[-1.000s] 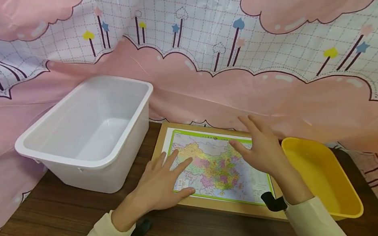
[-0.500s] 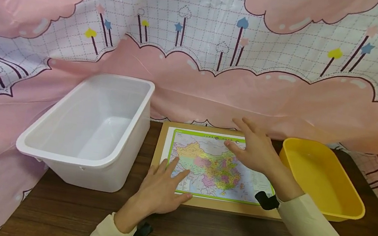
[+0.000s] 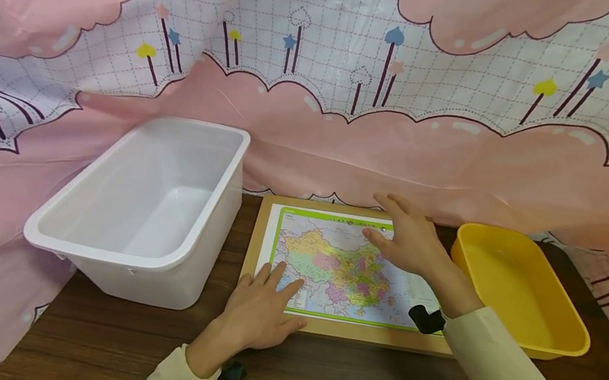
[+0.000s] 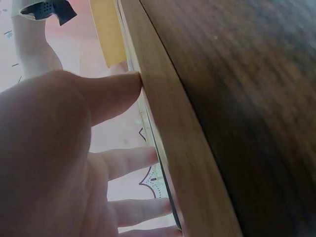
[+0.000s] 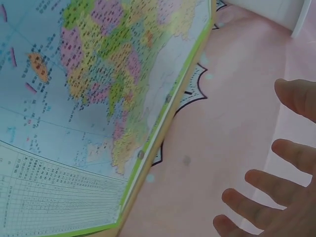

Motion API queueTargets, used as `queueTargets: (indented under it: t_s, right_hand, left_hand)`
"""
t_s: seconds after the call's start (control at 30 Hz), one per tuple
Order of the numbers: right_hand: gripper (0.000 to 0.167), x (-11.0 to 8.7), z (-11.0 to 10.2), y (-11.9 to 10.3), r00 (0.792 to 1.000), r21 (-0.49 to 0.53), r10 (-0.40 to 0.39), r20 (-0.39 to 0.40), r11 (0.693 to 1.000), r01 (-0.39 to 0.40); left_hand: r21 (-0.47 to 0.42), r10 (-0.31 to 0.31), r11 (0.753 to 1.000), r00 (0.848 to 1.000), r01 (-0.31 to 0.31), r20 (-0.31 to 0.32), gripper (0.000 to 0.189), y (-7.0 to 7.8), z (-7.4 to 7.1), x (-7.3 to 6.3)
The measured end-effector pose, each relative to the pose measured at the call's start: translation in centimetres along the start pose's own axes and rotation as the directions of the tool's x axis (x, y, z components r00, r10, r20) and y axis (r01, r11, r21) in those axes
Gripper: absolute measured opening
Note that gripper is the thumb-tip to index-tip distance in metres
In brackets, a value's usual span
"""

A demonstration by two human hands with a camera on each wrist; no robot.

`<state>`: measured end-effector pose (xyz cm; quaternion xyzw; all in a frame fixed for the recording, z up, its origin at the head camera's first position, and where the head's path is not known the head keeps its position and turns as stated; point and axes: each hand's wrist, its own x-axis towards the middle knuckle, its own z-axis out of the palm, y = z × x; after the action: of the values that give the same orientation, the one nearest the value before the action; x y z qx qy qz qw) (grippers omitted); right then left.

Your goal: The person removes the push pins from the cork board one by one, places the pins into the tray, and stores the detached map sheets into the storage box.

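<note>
A colourful map of China [image 3: 328, 266] lies flat on a tan board [image 3: 354, 333] with a wooden edge. My left hand [image 3: 259, 311] is over the board's near left corner, fingers spread and extended. In the left wrist view, the thumb [image 4: 116, 94] and fingertips reach right to the board's wooden side [image 4: 170, 118]. My right hand [image 3: 412, 239] hovers over the far right part of the map with fingers extended, holding nothing. Two small round silvery dots [image 5: 140, 154] show along the map's green border in the right wrist view.
A deep white tub [image 3: 205, 221] stands left of the board. To the right, a shallower yellow basin [image 3: 525, 295] sits behind my right forearm. Both stand on a dark wood table [image 3: 341, 379]. A pink and white patterned cloth [image 3: 313, 132] hangs behind.
My left hand has come down and slightly nearer, from over the map to the board's near left corner. My right hand has shifted a little left and lower.
</note>
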<state>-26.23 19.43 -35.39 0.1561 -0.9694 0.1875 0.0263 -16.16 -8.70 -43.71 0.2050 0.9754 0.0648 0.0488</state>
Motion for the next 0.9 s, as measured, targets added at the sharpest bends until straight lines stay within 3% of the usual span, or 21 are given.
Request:
queueTargets:
  t_s: [0.2, 0.43, 0.9]
  right_hand:
    - [0.077, 1.5, 1.0, 0.6, 0.999, -0.085, 0.033, 0.01, 0.996, -0.032]
    - [0.072, 2.8, 2.5, 1.5, 0.993, 0.05, 0.057, 0.104, 0.997, -0.063]
    - [0.054, 4.1, 4.5, 4.2, 0.989, 0.011, 0.049, 0.137, 0.999, -0.051]
  left_hand:
    - [0.003, 0.003, 1.0, 1.0, -0.003, -0.012, 0.071, -0.1, -0.2, -0.1]
    - [0.0, 0.012, 1.0, 1.0, -0.012, -0.017, 0.071, -0.1, 0.0, 0.0]
    - [0.007, 0.009, 1.0, 1.0, -0.009, -0.011, 0.071, -0.2, 0.2, 0.0]
